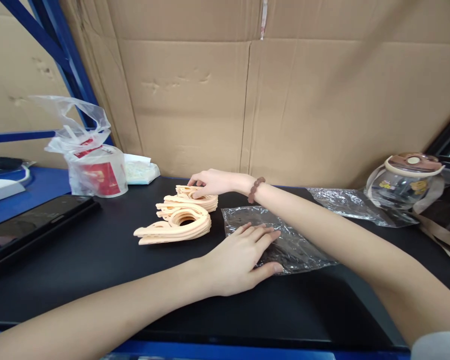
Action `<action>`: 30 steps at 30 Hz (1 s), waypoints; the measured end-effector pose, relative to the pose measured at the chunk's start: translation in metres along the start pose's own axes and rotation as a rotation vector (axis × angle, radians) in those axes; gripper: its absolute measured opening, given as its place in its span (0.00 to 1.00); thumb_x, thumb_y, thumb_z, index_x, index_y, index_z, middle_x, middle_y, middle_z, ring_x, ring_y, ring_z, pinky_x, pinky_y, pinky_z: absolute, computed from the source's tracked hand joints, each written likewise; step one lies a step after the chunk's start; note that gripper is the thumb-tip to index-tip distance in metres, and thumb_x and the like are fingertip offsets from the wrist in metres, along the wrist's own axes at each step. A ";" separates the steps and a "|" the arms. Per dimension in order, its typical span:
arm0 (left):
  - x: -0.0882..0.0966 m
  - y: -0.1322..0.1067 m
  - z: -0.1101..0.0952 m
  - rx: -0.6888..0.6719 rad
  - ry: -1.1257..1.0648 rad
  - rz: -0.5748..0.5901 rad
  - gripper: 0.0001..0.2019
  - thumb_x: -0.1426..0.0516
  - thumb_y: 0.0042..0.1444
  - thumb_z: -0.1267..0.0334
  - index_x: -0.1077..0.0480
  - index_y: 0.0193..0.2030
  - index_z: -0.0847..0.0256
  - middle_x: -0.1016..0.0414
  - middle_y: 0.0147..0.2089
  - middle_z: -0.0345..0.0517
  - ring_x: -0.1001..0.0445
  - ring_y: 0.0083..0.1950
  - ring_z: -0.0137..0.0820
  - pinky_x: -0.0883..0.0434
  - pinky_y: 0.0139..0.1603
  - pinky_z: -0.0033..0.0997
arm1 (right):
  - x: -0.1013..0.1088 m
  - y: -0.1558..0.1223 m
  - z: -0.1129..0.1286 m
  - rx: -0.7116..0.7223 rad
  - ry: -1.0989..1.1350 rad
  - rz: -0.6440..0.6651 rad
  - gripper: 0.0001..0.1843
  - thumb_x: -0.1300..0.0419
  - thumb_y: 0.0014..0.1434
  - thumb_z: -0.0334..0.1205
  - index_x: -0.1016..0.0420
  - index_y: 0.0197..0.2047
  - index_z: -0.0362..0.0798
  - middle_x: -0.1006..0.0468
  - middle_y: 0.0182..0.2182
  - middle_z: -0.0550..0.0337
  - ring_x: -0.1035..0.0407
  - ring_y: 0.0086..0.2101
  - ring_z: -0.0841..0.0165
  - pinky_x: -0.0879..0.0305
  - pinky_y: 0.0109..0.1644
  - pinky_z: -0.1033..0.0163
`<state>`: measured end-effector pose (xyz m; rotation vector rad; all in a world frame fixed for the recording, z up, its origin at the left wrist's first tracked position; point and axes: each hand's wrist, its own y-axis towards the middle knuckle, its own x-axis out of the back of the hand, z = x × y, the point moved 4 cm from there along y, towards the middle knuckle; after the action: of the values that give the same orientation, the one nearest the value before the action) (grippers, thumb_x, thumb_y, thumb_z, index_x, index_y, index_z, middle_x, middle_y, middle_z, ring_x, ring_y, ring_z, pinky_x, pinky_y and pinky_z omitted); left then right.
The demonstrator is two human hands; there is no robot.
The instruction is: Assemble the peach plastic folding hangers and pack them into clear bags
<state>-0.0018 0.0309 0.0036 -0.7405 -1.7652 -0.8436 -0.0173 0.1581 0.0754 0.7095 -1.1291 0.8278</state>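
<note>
Several stacks of peach-coloured plastic folding hangers (pixel 191 223), folded up with curved hooks, lie in a row on the black table mat (pixel 108 270). My right hand (pixel 213 182), with a brown bead bracelet on the wrist, reaches across to the farthest stack. Its thumb and fingers are closed around the top of those hangers, and part of the grip is hidden. My left hand (pixel 243 260) lies nearer to me, palm down with fingers stretched out. It rests flat on a clear plastic bag (pixel 296 247), right of the hangers.
At the left stand a black tablet-like device (pixel 41 220) and a tape roll in a plastic bag (pixel 97 172). A tissue pack (pixel 140 170) sits behind. Another clear bag (pixel 354 204) and a clear water bottle (pixel 401 182) with a strap are at right. Cardboard (pixel 187 100) walls the back.
</note>
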 end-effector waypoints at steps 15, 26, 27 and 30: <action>0.048 -0.062 0.002 0.074 0.383 -0.114 0.26 0.50 0.64 0.52 0.45 0.66 0.57 0.41 0.67 0.46 0.41 0.66 0.40 0.40 0.63 0.41 | 0.014 -0.032 0.000 0.074 0.035 -0.159 0.21 0.46 0.60 0.36 0.34 0.57 0.42 0.30 0.57 0.49 0.36 0.56 0.64 0.42 0.61 0.58; 0.069 -0.124 0.061 0.320 0.423 -0.208 0.16 0.50 0.62 0.53 0.31 0.54 0.51 0.28 0.55 0.44 0.29 0.52 0.42 0.34 0.52 0.39 | -0.006 -0.032 -0.009 0.064 0.021 0.003 0.33 0.39 0.53 0.50 0.37 0.59 0.46 0.27 0.53 0.50 0.31 0.48 0.59 0.36 0.48 0.58; 0.071 -0.122 0.062 0.319 0.422 -0.186 0.16 0.50 0.63 0.54 0.31 0.54 0.50 0.29 0.55 0.44 0.30 0.51 0.41 0.34 0.51 0.39 | -0.007 -0.032 -0.010 0.067 0.028 -0.008 0.32 0.39 0.53 0.49 0.36 0.58 0.46 0.26 0.52 0.51 0.31 0.46 0.60 0.36 0.47 0.58; 0.075 -0.118 0.066 0.321 0.413 -0.127 0.16 0.50 0.64 0.56 0.33 0.57 0.48 0.29 0.54 0.45 0.30 0.50 0.40 0.35 0.49 0.36 | -0.010 -0.030 -0.012 0.053 0.027 -0.061 0.30 0.39 0.53 0.49 0.34 0.57 0.45 0.25 0.48 0.51 0.30 0.43 0.61 0.36 0.43 0.59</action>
<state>-0.1539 0.0251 0.0340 -0.2237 -1.5312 -0.7123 0.0124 0.1504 0.0602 0.7708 -1.0599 0.8160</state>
